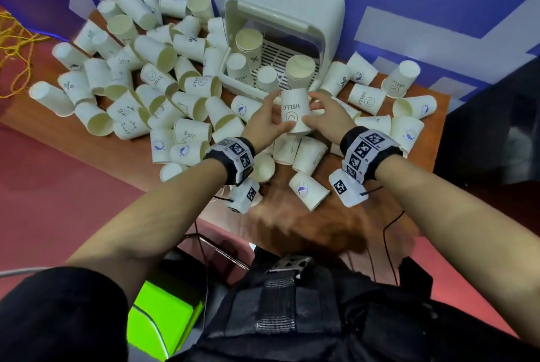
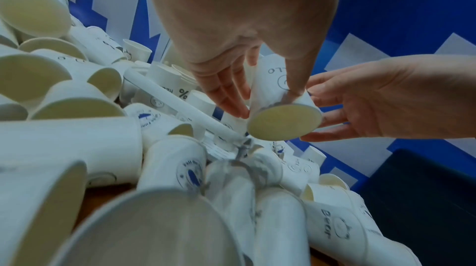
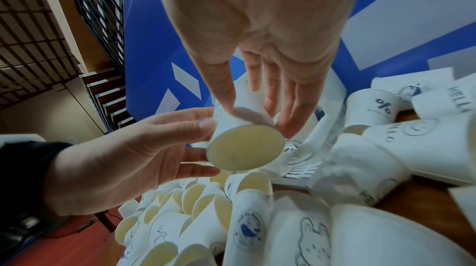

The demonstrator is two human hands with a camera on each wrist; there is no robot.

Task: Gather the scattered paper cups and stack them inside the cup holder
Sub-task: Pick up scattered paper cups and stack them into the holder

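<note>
The near cups [image 2: 154, 229] in the left wrist view were blurred; the HELLO cup [image 1: 295, 111] perhaps hid part of the holder's [image 1: 280, 10] front rim.

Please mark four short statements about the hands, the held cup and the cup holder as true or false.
1. Both hands hold one cup. True: the left hand and right hand grip its sides.
2. The held cup reads "Bear". False: it reads "HELLO".
3. The cup holder is empty. False: cups, including a cup stack, stand inside it.
4. Many loose cups lie on the table. True.
</note>
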